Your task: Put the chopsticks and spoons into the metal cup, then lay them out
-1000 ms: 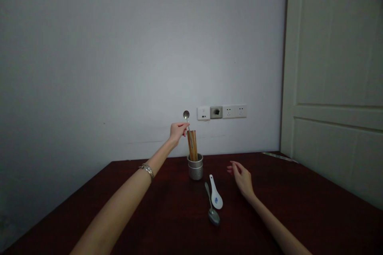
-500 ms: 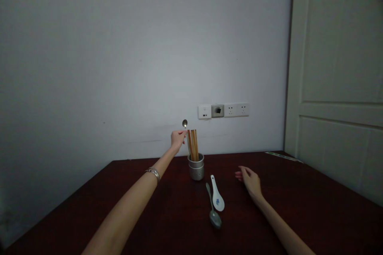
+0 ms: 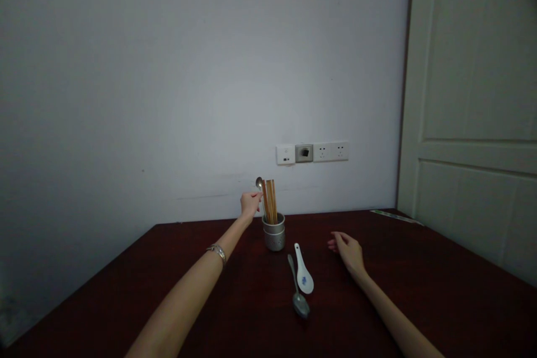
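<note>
My left hand [image 3: 250,202] pinches a long-handled metal spoon [image 3: 259,182], bowl up, by its handle. The handle runs down along the left side of several wooden chopsticks [image 3: 269,201] into a grey metal cup [image 3: 274,236]; its lower end is hidden inside. My right hand [image 3: 349,252] rests on the table to the right, holding nothing, its fingers loosely bent and apart. Between the hands, in front of the cup, a white ceramic soup spoon [image 3: 305,278] with a blue mark lies beside a metal spoon [image 3: 300,303].
The dark red table [image 3: 201,302] reaches back to a pale wall [image 3: 201,78]. Sockets and switches [image 3: 312,152] are set in the wall above its back edge. A flat patterned strip [image 3: 396,216] lies at the back right, near a white panelled door [image 3: 470,123].
My left hand has lowered the long-handled spoon further into the cup, beside the chopsticks. My right hand has shifted slightly right and now rests still.
</note>
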`<state>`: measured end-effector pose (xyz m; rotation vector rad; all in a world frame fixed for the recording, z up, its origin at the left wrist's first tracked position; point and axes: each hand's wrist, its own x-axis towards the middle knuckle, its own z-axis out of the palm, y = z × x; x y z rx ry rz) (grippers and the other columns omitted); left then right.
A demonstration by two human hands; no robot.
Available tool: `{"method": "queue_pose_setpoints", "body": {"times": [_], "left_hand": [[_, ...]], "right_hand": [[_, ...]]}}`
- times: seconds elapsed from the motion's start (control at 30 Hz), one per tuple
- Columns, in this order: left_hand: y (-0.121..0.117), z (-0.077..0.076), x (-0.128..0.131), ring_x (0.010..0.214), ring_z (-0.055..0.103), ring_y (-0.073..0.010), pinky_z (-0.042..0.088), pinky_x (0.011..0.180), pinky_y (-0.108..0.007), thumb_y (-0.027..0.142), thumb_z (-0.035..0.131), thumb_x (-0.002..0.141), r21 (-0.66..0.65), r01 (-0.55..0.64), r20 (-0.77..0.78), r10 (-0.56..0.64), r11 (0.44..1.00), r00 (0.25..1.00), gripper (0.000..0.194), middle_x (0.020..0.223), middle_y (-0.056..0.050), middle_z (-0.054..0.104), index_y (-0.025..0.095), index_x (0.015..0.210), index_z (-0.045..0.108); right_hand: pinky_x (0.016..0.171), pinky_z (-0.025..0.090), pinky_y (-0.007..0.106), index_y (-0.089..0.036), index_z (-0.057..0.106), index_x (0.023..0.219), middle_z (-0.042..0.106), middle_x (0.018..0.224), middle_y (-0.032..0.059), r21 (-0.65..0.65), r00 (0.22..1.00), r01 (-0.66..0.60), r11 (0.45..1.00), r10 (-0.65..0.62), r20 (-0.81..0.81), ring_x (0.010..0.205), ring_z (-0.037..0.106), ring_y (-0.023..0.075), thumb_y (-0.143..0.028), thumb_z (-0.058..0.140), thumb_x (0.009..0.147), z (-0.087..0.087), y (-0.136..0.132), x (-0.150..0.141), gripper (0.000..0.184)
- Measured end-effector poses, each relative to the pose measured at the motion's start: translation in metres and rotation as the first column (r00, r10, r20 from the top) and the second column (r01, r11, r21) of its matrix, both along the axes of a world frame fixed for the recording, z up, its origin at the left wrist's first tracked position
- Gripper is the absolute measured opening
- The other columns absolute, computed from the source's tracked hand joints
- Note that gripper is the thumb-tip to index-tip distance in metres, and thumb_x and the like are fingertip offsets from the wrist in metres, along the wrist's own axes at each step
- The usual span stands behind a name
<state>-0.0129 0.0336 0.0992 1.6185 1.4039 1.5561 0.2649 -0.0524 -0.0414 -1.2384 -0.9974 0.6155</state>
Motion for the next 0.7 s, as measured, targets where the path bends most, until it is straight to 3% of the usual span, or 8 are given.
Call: {"method": "queue_pose_setpoints", "body": {"times": [0.33,0.7], "left_hand": [[-0.007,-0.017,-0.001,0.028,0.037,-0.0061,0.025,0.033,-0.019,0.033,0.057,0.068,-0.077,-0.022,-0.02,0.021,0.997,1.0,0.028,0.04,0.004,0.044,0.014,0.048,0.055],[-0.016,-0.025,0.0,0.027,0.037,-0.0076,0.024,0.035,-0.02,0.03,0.056,0.07,-0.083,-0.022,-0.088,0.015,0.996,0.996,0.032,0.032,0.004,0.039,0.014,0.043,0.053]], "right_hand": [[0.05,0.048,0.026,-0.011,0.062,0.082,0.065,0.059,0.0064,-0.012,1.0,-0.001,1.0,0.001,0.025,0.053,0.062,0.0179,-0.04,0.049,0.069,0.003,-0.003,-0.002,0.035],[0.05,0.048,0.027,-0.011,0.063,0.079,0.064,0.056,0.0061,-0.019,1.0,-0.007,1.0,0.008,0.022,0.051,0.061,0.0179,-0.041,0.049,0.068,0.008,-0.007,-0.005,0.034]]}}
